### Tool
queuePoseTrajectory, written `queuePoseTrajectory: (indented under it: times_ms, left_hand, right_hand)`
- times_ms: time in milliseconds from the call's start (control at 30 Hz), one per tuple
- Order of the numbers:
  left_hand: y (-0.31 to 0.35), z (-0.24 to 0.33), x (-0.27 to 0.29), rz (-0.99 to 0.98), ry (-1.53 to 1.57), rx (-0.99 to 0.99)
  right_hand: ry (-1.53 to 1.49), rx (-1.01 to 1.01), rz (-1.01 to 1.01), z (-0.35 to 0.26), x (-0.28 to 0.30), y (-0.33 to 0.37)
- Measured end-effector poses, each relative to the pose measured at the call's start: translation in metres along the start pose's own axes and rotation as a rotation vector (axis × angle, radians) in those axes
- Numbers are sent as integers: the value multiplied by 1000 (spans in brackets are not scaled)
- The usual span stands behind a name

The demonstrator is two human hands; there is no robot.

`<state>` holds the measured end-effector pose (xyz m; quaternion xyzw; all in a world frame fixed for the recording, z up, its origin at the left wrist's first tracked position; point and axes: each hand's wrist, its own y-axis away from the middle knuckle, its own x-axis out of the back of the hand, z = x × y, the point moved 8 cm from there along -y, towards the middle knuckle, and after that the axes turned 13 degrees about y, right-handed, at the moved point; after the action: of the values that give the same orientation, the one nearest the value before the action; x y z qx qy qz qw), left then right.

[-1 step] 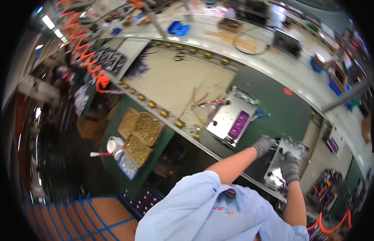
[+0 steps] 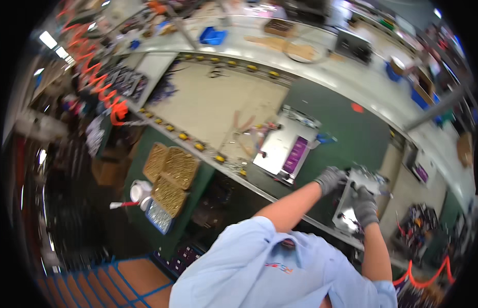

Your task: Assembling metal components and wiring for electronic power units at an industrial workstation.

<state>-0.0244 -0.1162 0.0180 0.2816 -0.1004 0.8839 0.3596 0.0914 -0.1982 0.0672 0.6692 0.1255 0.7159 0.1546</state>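
Note:
Grey work gloves cover both my hands. My left hand point(image 2: 331, 179) has its fingers curled at the far left corner of a silver metal housing point(image 2: 347, 210) with small electrical parts along its far end. My right hand point(image 2: 365, 206) lies over the housing's right side, fingers bent down toward a small dark part on it; what they pinch is too small to make out. To the left, a second silver housing point(image 2: 272, 149) with a purple label point(image 2: 296, 154) rests on the dark green mat point(image 2: 313, 95). A blue-handled tool point(image 2: 327, 138) lies beside it.
Left of me, trays of small brass-coloured parts point(image 2: 181, 167) and a blue tray of silver parts point(image 2: 159, 216) stand near white tubs point(image 2: 140, 191). A rail with yellow rollers point(image 2: 199, 146) edges the line. Dark components point(image 2: 417, 223) are piled at right; an orange coiled hose point(image 2: 98, 82) hangs at left.
The whole view has shifted, so the bench appears slightly farther left. Both hands stay at the same housing, with little visible movement against it.

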Motion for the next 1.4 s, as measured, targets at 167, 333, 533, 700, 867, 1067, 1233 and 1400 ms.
queuePoseTrajectory:
  times_ms: [167, 333, 533, 700, 867, 1067, 1233, 1400]
  left_hand:
    - [15, -14, -27, -47, 1162, 530]
    - [28, -17, -28, -36, 1419, 769]
    - [26, -32, -32, -27, 1476, 791]
    - [22, -21, -53, -231, 1553, 752]
    - [26, -17, -55, -222, 1898, 692]
    - [37, -5, -56, -153, 1959, 681]
    - [39, -1, -50, -100, 1804, 687]
    - [35, -1, -48, -143, 1729, 640]
  right_hand:
    - [-304, -162, 3, 13, -6, 6]
    - [-217, -207, -68, 8, 13, 17]
    - [-167, -121, -141, -7, 1, 22]
    - [-123, -62, -193, -8, -4, 18]
    - [-140, 13, -198, -8, 0, 16]
    - [-194, 41, -172, -6, -2, 14]
    - [-197, 41, -148, -5, -10, 12]
    - [-190, 70, -104, -5, -6, 13]
